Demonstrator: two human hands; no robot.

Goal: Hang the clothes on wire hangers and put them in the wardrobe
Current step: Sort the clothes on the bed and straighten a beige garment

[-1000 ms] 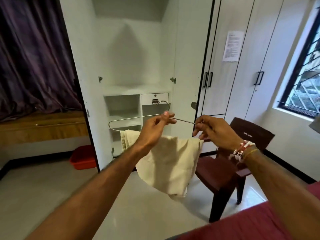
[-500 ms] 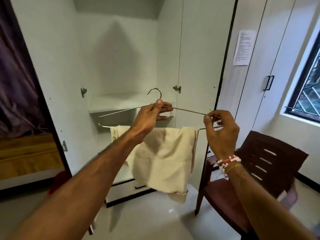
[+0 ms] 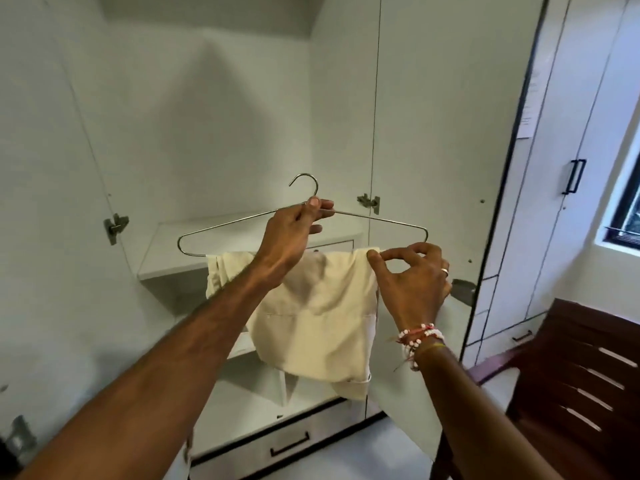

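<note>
A silver wire hanger is held up in front of the open white wardrobe. A cream garment is folded over the hanger's lower bar and hangs down. My left hand grips the hanger at the neck, just under the hook. My right hand pinches the garment's upper right corner at the bar, near the hanger's right end. The hook points up and left, free of any rail. No rail is in view.
Inside the wardrobe a white shelf sits behind the hanger, with a drawer at the bottom. The open wardrobe door stands to the right. A dark brown chair is at the lower right, a window beyond it.
I have moved closer to the wardrobe and the hanger has risen. My right hand has slid from the hanger's right end onto the garment's corner.
</note>
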